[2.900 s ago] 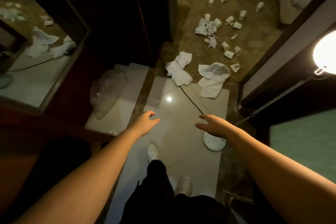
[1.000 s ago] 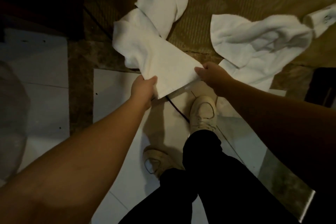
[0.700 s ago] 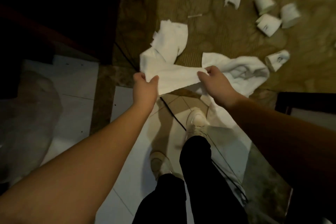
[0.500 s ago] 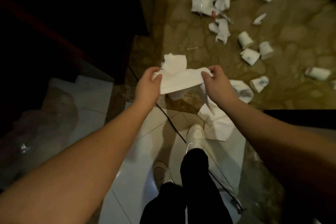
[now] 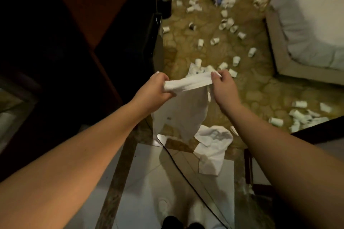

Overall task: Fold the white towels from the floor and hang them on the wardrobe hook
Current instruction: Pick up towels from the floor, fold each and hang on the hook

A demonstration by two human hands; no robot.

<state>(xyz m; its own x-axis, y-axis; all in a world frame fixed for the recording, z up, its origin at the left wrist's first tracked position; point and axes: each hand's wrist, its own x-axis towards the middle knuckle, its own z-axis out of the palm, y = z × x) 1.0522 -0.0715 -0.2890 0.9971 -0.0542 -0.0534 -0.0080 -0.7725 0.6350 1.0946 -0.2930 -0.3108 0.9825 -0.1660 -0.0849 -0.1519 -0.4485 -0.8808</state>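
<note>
Dim yellow carpet fills the upper half of the frame, strewn with small white paper cups (image 5: 236,60), and pale floor tiles (image 5: 149,182) run along the bottom centre. Dark wardrobe panels (image 5: 83,24) take up the upper left, and a white-covered bed (image 5: 309,20) sits in the upper right corner.

At the middle of the frame both hands hold one white towel (image 5: 180,113) up off the floor. The left hand (image 5: 154,91) has its fingers curled tight round the bunched left end of the top edge. The right hand (image 5: 223,87) pinches the other end between thumb and fingers. The edge between them runs almost level across the frame, tilted slightly up toward the right, and is rolled or gathered into a thick band. Below it the cloth hangs loose toward the tiles.

A second towel (image 5: 212,145) lies crumpled on the floor at lower centre-right, just beside the hanging tail and nearer the right arm.

Judging from this, the fold has barely begun. The towel's long axis hangs straight down from the grip, so the coming move probably turns on bringing the two held ends together to halve it. The wardrobe hook is not visible.
</note>
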